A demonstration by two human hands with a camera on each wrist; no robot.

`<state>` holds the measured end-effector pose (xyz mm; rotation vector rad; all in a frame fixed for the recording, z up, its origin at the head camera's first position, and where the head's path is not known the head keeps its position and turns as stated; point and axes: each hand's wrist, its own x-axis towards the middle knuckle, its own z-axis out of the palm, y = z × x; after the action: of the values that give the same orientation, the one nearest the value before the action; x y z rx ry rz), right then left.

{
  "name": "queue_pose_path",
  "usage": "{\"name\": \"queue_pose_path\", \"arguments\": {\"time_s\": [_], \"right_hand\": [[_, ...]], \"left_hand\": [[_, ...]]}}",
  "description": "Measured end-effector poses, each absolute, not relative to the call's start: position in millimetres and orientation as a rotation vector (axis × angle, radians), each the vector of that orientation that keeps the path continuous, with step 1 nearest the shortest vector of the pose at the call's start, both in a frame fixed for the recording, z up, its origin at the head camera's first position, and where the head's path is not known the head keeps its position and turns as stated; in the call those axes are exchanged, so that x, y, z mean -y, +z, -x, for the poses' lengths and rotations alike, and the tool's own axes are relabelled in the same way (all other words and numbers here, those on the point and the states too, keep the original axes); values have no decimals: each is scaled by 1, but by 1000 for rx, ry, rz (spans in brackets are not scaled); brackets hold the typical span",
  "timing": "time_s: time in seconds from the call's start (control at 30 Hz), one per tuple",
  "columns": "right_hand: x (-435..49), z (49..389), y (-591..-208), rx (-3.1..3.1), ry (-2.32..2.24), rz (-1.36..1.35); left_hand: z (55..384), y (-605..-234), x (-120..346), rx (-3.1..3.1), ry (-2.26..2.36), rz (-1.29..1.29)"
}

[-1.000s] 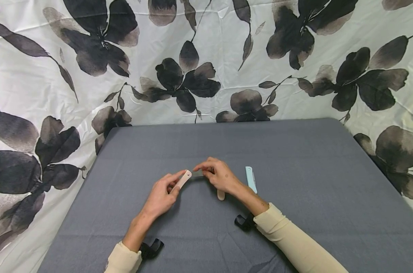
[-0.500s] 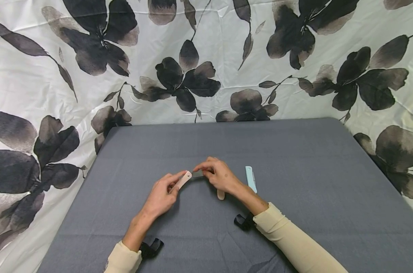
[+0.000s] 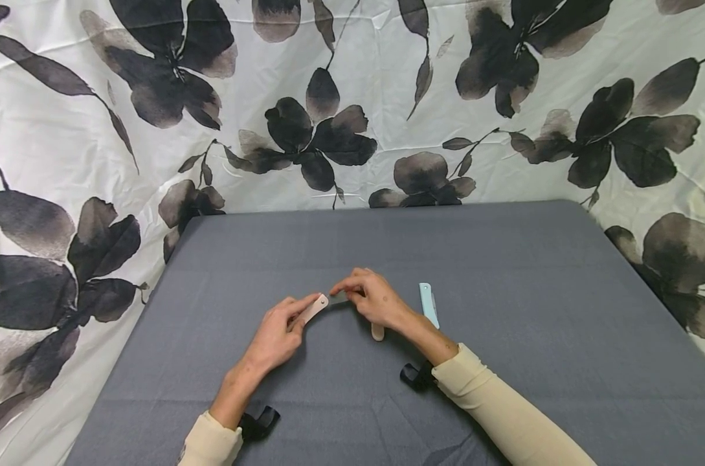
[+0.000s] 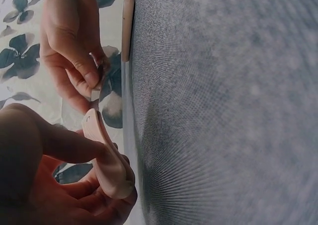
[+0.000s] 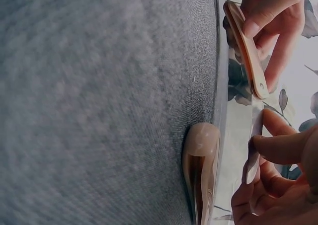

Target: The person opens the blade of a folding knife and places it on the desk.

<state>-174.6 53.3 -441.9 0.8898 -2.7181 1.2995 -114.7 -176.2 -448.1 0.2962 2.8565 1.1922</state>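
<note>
A folding knife with a pale pink handle (image 3: 314,308) is held unfolded between the two hands, above the cloth. My left hand (image 3: 275,333) grips the handle, thumb on one side and fingers on the other. The metal blade (image 5: 257,118) extends from the pivot end towards my right hand (image 3: 380,299), whose thumb and fingers pinch it along its length. Beneath the right hand lies a beige folding knife (image 3: 377,332), folded and mostly hidden in the head view; its rounded end and slotted handle show in the right wrist view.
To the right of the right hand, a light blue folding knife (image 3: 428,305) lies folded on the grey cloth-covered table (image 3: 503,259). Black wrist mounts (image 3: 260,424) stick out by both cuffs. A floral sheet (image 3: 329,65) hangs behind the table.
The pivot end of the pink handle has dipped slightly, so the handle slants a little flatter. Both hands keep their hold and nearly the same place.
</note>
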Motion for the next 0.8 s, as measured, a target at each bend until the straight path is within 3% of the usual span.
{"name": "queue_pose_path", "arguments": {"time_s": [0.8], "right_hand": [[-54, 175, -442, 2754, 1211, -964]], "left_hand": [[112, -450, 176, -2879, 1059, -359]]}}
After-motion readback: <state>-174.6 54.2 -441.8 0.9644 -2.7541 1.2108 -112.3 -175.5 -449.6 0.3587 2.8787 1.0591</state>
